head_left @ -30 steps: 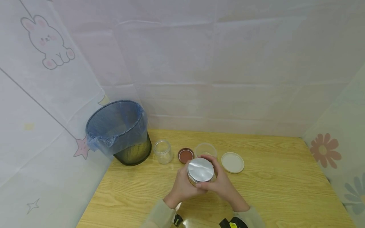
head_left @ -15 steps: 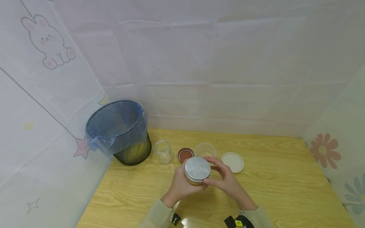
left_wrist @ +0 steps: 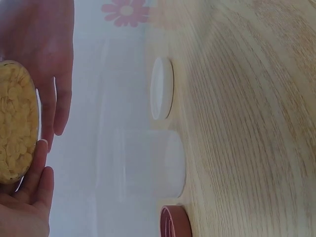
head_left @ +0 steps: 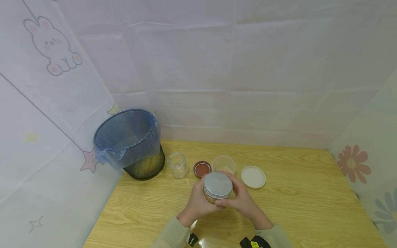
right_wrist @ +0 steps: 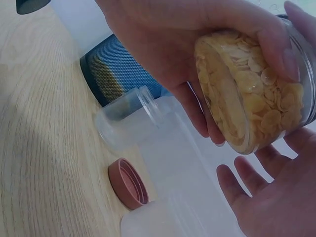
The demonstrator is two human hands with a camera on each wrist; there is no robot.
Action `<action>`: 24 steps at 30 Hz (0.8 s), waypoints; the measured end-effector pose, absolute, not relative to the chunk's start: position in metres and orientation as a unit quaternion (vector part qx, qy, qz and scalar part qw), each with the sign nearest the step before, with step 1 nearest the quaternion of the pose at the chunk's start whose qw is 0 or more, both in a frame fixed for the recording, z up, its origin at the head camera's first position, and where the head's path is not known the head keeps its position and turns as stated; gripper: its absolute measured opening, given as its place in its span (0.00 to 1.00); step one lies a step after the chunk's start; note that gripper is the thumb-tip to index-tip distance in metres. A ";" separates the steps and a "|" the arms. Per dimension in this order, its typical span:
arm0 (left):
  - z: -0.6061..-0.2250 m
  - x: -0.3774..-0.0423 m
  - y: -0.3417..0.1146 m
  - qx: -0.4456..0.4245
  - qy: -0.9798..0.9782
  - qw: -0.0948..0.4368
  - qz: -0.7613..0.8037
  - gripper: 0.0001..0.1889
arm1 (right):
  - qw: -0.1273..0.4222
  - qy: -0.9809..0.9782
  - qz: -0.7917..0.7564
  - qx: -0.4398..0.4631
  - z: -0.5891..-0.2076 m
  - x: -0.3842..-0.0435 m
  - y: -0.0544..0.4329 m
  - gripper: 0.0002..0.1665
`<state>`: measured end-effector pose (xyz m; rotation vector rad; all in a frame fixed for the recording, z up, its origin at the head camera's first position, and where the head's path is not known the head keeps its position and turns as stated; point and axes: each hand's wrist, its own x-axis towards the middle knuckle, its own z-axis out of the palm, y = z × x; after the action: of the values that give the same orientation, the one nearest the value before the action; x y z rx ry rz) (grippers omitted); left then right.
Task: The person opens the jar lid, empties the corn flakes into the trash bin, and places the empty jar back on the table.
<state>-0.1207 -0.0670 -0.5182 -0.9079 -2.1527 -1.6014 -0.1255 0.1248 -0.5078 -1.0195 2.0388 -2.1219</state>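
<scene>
A clear jar of cornflakes (right_wrist: 271,98) with a silver lid (head_left: 218,184) is held above the table, upright with a slight tilt. My left hand (head_left: 199,202) grips the jar's body, thumb and fingers curled round its side. Around the lid curls my right hand (head_left: 242,201), thumb on the near edge and fingers at the far side. In the left wrist view the cornflakes (left_wrist: 17,123) show through the jar's base, between the left hand (left_wrist: 27,212) and the right hand (left_wrist: 39,44).
Along the back of the wooden table (head_left: 310,193) stand an open glass jar (head_left: 177,166), a reddish-brown lid (head_left: 202,169), a clear plastic tub (head_left: 224,163) and a white lid (head_left: 253,177). A mesh bin (head_left: 149,165) with a blue liner stands at the left.
Half a second ago the jar was slightly further left and the right hand's fingers were wider apart. Now the jar is back to the right, with that hand closed round its lid.
</scene>
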 end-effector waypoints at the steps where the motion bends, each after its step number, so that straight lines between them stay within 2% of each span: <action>1: -0.518 -0.121 -0.067 -0.317 -0.752 0.154 -0.557 0.41 | 0.013 0.651 -0.684 -0.330 -0.508 -0.125 0.124 0.48; 7: -0.518 -0.119 -0.066 -0.311 -0.755 0.142 -0.559 0.41 | 0.013 0.633 -0.697 -0.337 -0.508 -0.125 0.123 0.45; 11: -0.519 -0.118 -0.064 -0.311 -0.754 0.111 -0.568 0.44 | 0.008 0.623 -0.712 -0.323 -0.505 -0.124 0.123 0.43; 14: -0.520 -0.117 -0.063 -0.304 -0.756 0.089 -0.573 0.45 | -0.005 0.623 -0.721 -0.302 -0.502 -0.123 0.123 0.43; 24: -0.525 -0.117 -0.067 -0.272 -0.775 0.079 -0.565 0.44 | -0.046 0.620 -0.733 -0.276 -0.493 -0.123 0.129 0.46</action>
<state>-0.1166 -0.0673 -0.5245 -0.8137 -2.3186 -1.6918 -0.1229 0.1286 -0.4927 -0.8920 2.0069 -2.3723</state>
